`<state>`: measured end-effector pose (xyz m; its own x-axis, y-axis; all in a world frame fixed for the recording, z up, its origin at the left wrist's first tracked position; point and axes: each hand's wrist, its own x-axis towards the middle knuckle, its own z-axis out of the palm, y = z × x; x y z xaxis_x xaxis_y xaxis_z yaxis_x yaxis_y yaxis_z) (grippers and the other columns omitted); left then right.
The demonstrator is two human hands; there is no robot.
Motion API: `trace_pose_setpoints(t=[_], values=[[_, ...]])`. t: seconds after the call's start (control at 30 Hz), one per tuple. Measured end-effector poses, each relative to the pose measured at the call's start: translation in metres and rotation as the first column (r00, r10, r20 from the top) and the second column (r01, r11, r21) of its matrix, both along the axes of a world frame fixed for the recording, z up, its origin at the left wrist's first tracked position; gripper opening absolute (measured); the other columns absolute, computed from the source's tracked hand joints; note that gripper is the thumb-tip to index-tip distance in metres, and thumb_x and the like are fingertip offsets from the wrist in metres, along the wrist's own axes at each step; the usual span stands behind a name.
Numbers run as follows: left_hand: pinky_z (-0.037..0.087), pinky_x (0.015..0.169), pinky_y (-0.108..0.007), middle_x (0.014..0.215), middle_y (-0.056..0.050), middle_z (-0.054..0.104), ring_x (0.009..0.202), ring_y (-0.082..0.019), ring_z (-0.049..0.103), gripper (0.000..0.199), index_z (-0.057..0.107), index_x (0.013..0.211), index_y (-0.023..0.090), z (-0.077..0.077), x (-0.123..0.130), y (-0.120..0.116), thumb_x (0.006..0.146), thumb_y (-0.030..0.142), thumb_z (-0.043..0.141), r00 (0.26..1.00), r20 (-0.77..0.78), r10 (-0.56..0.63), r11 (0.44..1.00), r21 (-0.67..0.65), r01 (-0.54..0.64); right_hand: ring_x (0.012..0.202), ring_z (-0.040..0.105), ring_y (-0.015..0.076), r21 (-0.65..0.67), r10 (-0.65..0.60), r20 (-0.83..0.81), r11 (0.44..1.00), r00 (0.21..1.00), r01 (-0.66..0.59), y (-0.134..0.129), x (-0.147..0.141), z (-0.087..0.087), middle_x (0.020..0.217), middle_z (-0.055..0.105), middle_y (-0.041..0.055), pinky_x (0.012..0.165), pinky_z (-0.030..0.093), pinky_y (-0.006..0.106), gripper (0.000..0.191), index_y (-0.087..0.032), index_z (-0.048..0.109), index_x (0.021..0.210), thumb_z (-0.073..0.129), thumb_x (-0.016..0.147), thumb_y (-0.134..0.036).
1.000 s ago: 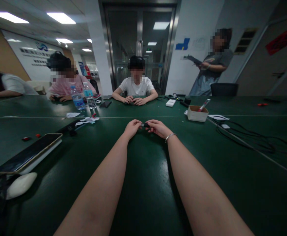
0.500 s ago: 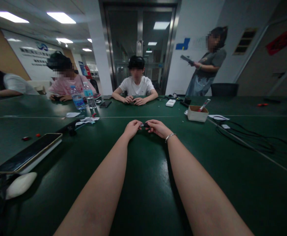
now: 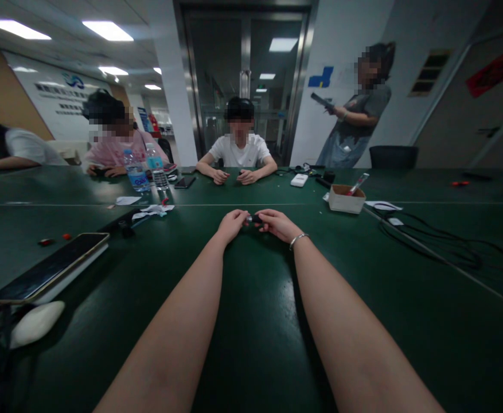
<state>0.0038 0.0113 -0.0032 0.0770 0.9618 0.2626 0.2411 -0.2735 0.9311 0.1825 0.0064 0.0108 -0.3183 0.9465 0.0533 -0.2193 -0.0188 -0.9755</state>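
Both my hands meet over the dark green table [image 3: 251, 321], around one small black object with a silvery part [image 3: 254, 218]. The fingers of my left hand [image 3: 233, 225] are pinched at its silvery left end. My right hand [image 3: 278, 225], with a silver bracelet at the wrist, grips the black right end between thumb and fingers. The fingertips hide part of the object, and its exact kind is too small to tell.
At left lie a phone on a white box [image 3: 53, 269], a white rounded object [image 3: 38, 324] and crumpled paper [image 3: 153, 211]. Two bottles [image 3: 137, 172] stand beyond. A small box [image 3: 346, 199] and black cables [image 3: 432, 235] are at right. People sit opposite.
My hands have barely moved; a little more of the silvery part shows. The person opposite has moved their hands apart. The standing person has shifted left.
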Motion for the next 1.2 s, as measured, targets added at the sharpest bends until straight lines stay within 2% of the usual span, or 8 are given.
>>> trace_pose_setpoints(t=[0.17,0.4,0.53,0.67,0.8,0.93,1.03,1.2], values=[[0.040,0.062,-0.025,0.077,-0.003,0.066,0.065,-0.013,0.054,0.019,0.067,0.084,0.017,0.0019,0.0017,-0.0013,0.072,0.030,0.059,1.000,0.003,0.029,1.000,-0.011,-0.029,0.049,0.058,0.0067,-0.004,-0.003,-0.005,1.000,1.000,0.003,-0.0018,0.0001,0.0009,0.067,0.066,0.0026,0.052,0.055,0.018,0.007,-0.013,0.065,0.086,0.061,0.084,-0.007],[0.042,0.064,-0.026,0.072,-0.002,0.065,0.066,-0.014,0.056,0.016,0.067,0.082,0.016,0.0057,0.0029,-0.0054,0.071,0.026,0.060,1.000,0.025,0.007,1.000,-0.023,-0.007,0.053,0.060,0.0082,0.003,-0.001,-0.005,1.000,1.000,0.001,-0.0007,0.0004,-0.0001,0.066,0.066,0.0026,0.054,0.055,0.019,0.006,-0.013,0.065,0.086,0.064,0.083,-0.008],[0.043,0.066,-0.028,0.068,-0.003,0.064,0.065,-0.015,0.057,0.019,0.067,0.081,0.016,0.0023,0.0020,-0.0028,0.076,0.032,0.058,1.000,0.022,-0.008,1.000,-0.004,0.008,0.051,0.059,0.0078,0.003,-0.008,-0.007,1.000,1.000,0.008,0.0001,0.0002,-0.0009,0.066,0.065,0.0025,0.054,0.056,0.020,0.007,-0.013,0.065,0.086,0.062,0.083,-0.007],[0.045,0.076,-0.028,0.081,-0.004,0.068,0.076,-0.015,0.061,0.016,0.066,0.084,0.017,-0.0011,0.0013,0.0002,0.070,0.025,0.065,0.999,0.038,-0.011,0.999,0.038,0.009,0.053,0.061,0.0083,0.004,-0.008,-0.002,1.000,1.000,0.008,0.0007,0.0003,-0.0011,0.068,0.066,0.0037,0.053,0.055,0.018,0.007,-0.013,0.065,0.087,0.063,0.083,-0.007],[0.046,0.074,-0.029,0.081,-0.005,0.068,0.073,-0.015,0.061,0.018,0.066,0.084,0.016,-0.0007,0.0015,-0.0001,0.076,0.032,0.061,0.999,0.031,-0.021,1.000,0.009,0.021,0.053,0.061,0.0084,0.005,-0.010,0.000,1.000,1.000,0.010,0.0012,0.0003,-0.0012,0.069,0.067,0.0037,0.053,0.056,0.018,0.008,-0.013,0.065,0.087,0.062,0.083,-0.007],[0.045,0.076,-0.028,0.084,-0.005,0.069,0.077,-0.015,0.061,0.016,0.066,0.085,0.016,-0.0002,0.0015,-0.0004,0.074,0.027,0.063,1.000,0.027,-0.013,0.999,0.033,0.012,0.054,0.062,0.0087,0.009,-0.008,0.009,1.000,1.000,0.008,0.0020,0.0001,-0.0015,0.068,0.067,0.0040,0.053,0.055,0.018,0.010,-0.013,0.065,0.088,0.059,0.084,-0.005],[0.046,0.074,-0.029,0.078,-0.005,0.068,0.072,-0.015,0.060,0.020,0.066,0.085,0.015,-0.0013,0.0014,0.0008,0.078,0.032,0.059,0.999,0.021,-0.026,1.000,0.001,0.026,0.053,0.061,0.0083,0.004,-0.008,0.000,1.000,1.000,0.008,0.0026,-0.0001,-0.0020,0.069,0.067,0.0035,0.053,0.055,0.018,0.009,-0.013,0.065,0.087,0.061,0.083,-0.006],[0.045,0.080,-0.030,0.083,-0.005,0.069,0.078,-0.016,0.062,0.020,0.066,0.086,0.015,-0.0034,0.0013,0.0028,0.070,0.026,0.067,0.997,0.052,-0.055,0.998,0.019,0.054,0.054,0.062,0.0084,0.014,0.002,-0.003,1.000,1.000,-0.002,0.0035,0.0003,-0.0036,0.070,0.067,0.0035,0.053,0.055,0.018,0.007,-0.012,0.065,0.086,0.066,0.080,-0.007]])
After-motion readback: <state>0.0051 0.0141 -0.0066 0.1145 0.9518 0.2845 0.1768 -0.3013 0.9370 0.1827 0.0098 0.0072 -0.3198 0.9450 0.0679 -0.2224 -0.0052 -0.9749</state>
